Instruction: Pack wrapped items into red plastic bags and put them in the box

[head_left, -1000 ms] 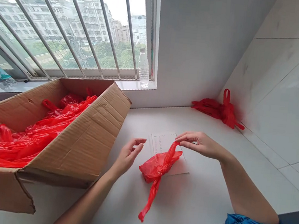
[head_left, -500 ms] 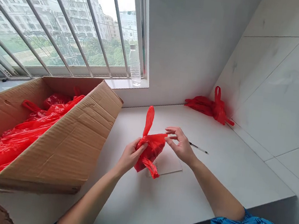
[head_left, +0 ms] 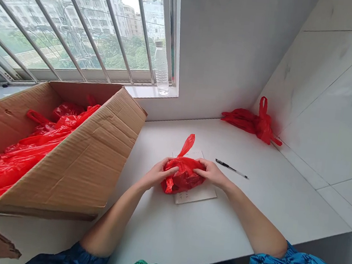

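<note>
A crumpled red plastic bag (head_left: 185, 175) is between my two hands, over a white notepad (head_left: 196, 195) on the white table. One looped handle of the bag sticks up at the back. My left hand (head_left: 158, 173) grips the bag's left side, thumb on top and fingers mostly hidden behind it. On the opposite side, my right hand (head_left: 212, 173) is closed on the bag with the thumb in front. Just beyond that hand, a black-and-clear pen (head_left: 231, 168) lies on the table.
On the left stands an open cardboard box (head_left: 72, 171) with many red plastic bags (head_left: 41, 142) inside. Another bunch of red bags (head_left: 253, 123) lies in the far right corner. A clear water bottle (head_left: 161, 69) stands on the sill of the barred window.
My right hand has moved in and taken hold of the bag's right side. The bag is now lower and bunched up, and its upright handle leans right.
</note>
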A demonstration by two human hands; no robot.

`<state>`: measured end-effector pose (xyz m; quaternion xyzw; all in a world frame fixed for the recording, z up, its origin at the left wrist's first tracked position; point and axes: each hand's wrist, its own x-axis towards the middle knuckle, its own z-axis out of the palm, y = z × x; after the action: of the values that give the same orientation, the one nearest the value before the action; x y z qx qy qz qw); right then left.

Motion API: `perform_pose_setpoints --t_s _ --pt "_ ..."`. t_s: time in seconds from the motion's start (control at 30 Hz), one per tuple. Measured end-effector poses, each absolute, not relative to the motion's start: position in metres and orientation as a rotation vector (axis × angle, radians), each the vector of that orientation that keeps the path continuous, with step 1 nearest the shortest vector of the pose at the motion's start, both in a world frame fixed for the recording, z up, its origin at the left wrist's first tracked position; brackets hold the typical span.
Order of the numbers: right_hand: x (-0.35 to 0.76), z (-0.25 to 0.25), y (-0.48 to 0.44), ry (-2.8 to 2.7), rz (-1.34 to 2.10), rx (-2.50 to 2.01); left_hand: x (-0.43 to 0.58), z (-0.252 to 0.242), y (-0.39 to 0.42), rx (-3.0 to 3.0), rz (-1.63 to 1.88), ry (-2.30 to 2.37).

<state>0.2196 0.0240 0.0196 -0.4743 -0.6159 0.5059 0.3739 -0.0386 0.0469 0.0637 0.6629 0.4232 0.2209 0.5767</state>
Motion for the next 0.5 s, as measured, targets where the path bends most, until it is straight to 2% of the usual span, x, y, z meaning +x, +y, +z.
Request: perform_pose_setpoints --t_s 0.3,0.43,0.5 --pt "0.218 0.016 0.025 -1.537 1.184 -1.191 -0.045 0.046 0.055 1.664 0.489 0.952" --pt "0.219 0.021 0.023 -1.535 1.209 -1.215 -0.043 0.055 0.05 1.598 0.505 0.932" --pt "0.218 0.026 0.02 -1.564 1.077 -1.295 -0.041 0.061 0.048 1.592 0.525 0.947"
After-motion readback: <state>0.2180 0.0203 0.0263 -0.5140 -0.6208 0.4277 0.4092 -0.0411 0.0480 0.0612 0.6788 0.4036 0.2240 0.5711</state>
